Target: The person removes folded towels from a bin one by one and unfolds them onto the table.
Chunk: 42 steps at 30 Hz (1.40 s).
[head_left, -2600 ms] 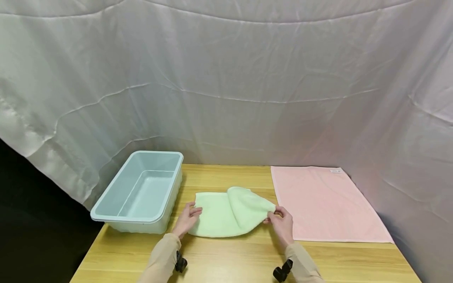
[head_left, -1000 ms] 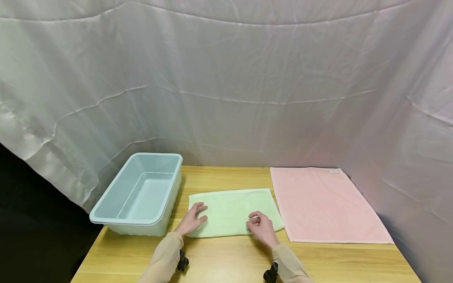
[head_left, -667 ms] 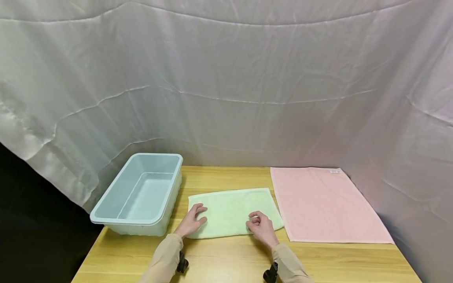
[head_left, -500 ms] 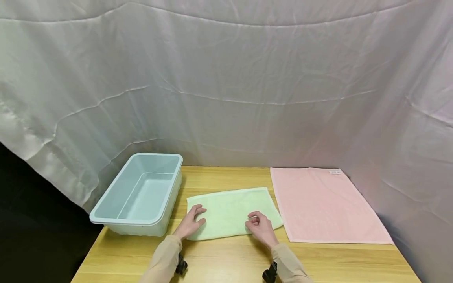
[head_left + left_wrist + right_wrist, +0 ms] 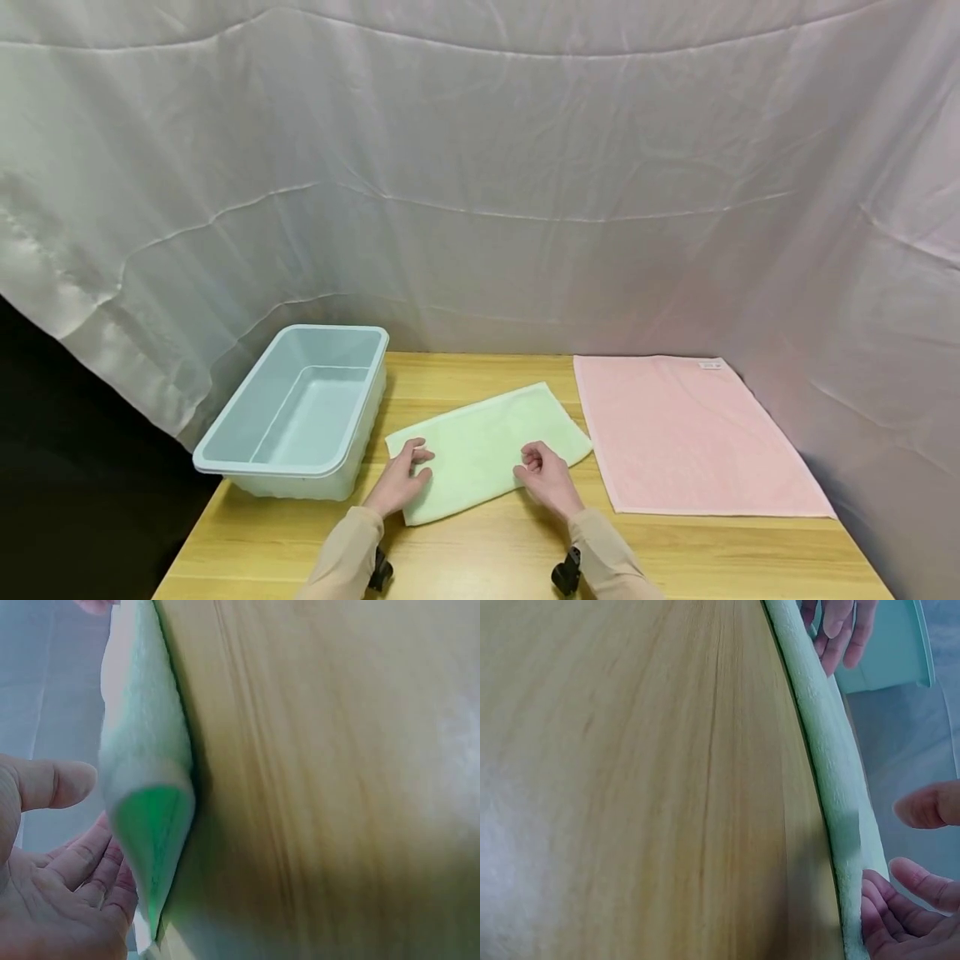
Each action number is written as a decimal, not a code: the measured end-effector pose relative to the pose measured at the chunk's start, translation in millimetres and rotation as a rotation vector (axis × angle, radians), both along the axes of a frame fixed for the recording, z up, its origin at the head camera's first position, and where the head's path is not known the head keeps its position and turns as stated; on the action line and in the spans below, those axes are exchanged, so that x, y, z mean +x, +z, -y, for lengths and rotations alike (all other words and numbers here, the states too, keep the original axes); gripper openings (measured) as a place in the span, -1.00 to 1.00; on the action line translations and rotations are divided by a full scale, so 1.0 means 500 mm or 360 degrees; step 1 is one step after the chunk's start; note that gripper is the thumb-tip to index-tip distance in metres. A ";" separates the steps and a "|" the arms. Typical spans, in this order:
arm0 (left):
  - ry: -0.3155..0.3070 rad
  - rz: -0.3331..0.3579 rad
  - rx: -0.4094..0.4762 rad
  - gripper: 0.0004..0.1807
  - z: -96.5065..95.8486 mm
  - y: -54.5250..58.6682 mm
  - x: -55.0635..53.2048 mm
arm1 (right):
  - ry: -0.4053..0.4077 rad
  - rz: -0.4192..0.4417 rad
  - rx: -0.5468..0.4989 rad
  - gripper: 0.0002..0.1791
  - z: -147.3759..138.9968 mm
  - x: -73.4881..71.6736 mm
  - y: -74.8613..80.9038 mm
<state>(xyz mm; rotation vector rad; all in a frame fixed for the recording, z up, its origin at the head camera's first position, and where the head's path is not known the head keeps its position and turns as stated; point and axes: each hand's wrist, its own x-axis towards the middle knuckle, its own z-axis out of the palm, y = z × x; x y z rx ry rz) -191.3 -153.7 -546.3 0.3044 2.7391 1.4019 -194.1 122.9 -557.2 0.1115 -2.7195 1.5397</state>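
A pale green towel (image 5: 480,446), folded into a strip, lies slantwise on the wooden table, its left end nearer me. My left hand (image 5: 401,479) rests on its left end; in the left wrist view that hand's fingers (image 5: 82,870) lie against the towel (image 5: 146,735), the thumb standing apart. Layers of the fold show at that end. On the towel's right part is my right hand (image 5: 547,479), fingers loosely bent. The right wrist view has its fingertips (image 5: 881,907) touching the towel (image 5: 825,750), thumb raised away.
A light blue plastic basin (image 5: 311,417) with nothing in it stands to the left. At the right a pink towel (image 5: 697,442) lies flat with a white label at its far edge. Grey curtain (image 5: 480,208) hangs behind the table (image 5: 480,558).
Earlier my right hand held a lifted corner of the green towel; the towel was then laid flat. Since then it has turned counterclockwise under both hands, its left end coming nearer.
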 end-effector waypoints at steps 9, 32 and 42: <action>0.0008 -0.0076 -0.0028 -0.52 0.001 0.000 0.005 | 0.0058 -0.0066 0.0094 -0.54 0.002 -0.009 -0.001; -0.0081 -0.0021 0.0020 -0.49 -0.008 -0.010 0.019 | 0.0065 -0.0054 0.0098 -0.45 0.002 -0.054 -0.005; -0.0198 0.0111 0.0091 -0.44 -0.014 -0.009 0.024 | 0.0059 -0.0001 0.0061 -0.44 0.001 -0.071 -0.006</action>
